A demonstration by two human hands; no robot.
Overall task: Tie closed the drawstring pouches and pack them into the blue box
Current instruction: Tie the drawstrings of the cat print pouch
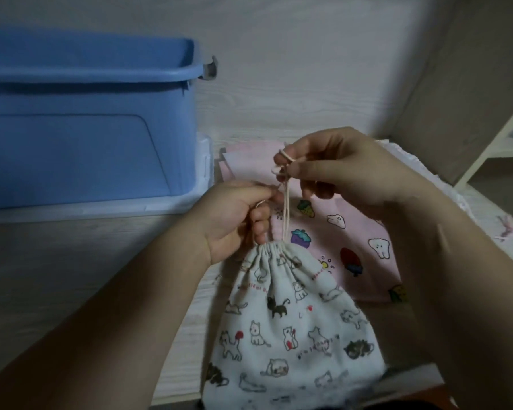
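Cotton pouch (290, 318) hangs gathered shut; left hand (234, 217) pinches one cord end, right hand (332, 167) loops the cord (285, 214) round a finger, forming the knot.

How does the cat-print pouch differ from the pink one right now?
The cat-print pouch is white with cats; the pink pouch shows teeth and fruit. The cat-print pouch's mouth is gathered, its cord held by the left hand and right hand; the pink pouch lies flat, partly under it. Both are printed fabric.
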